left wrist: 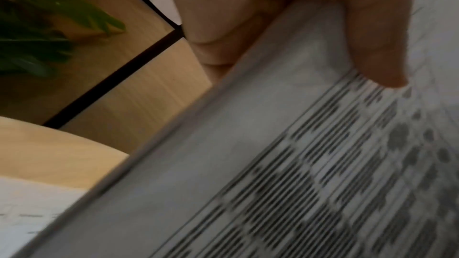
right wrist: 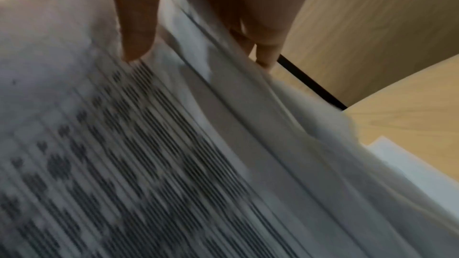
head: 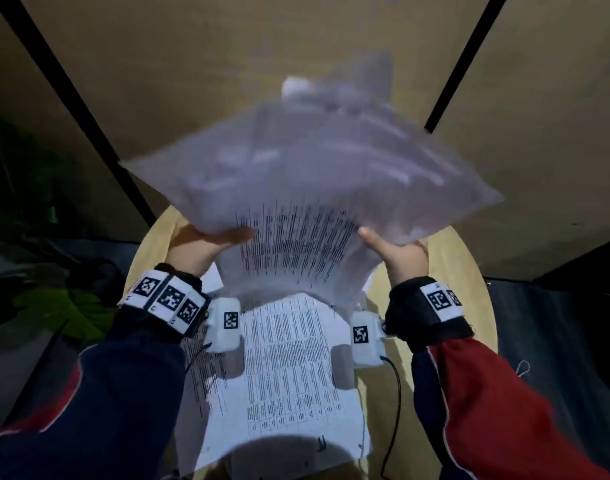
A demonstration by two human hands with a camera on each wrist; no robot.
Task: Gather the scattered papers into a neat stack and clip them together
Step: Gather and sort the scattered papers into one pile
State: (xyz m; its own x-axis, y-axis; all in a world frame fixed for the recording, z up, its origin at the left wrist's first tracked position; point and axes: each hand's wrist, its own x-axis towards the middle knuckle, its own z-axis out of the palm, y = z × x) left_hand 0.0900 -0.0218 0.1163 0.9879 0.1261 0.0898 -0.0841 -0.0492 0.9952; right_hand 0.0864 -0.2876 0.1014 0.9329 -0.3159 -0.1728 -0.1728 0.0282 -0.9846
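Papers (head: 307,188) lifted between both hands, blurred, above a round table (head: 469,289).

Left hand (head: 199,245) and right hand (head: 398,254) each pinch a side edge, thumbs on the printed face; below the grip more printed sheets (head: 289,368) lie flat.

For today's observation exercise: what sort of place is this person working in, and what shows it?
Probably a home or small office corner, dimly lit. A round light-wood table bears printed sheets, both hands lift a sheaf of papers, and a leafy green plant stands beside wood-look wall panels.
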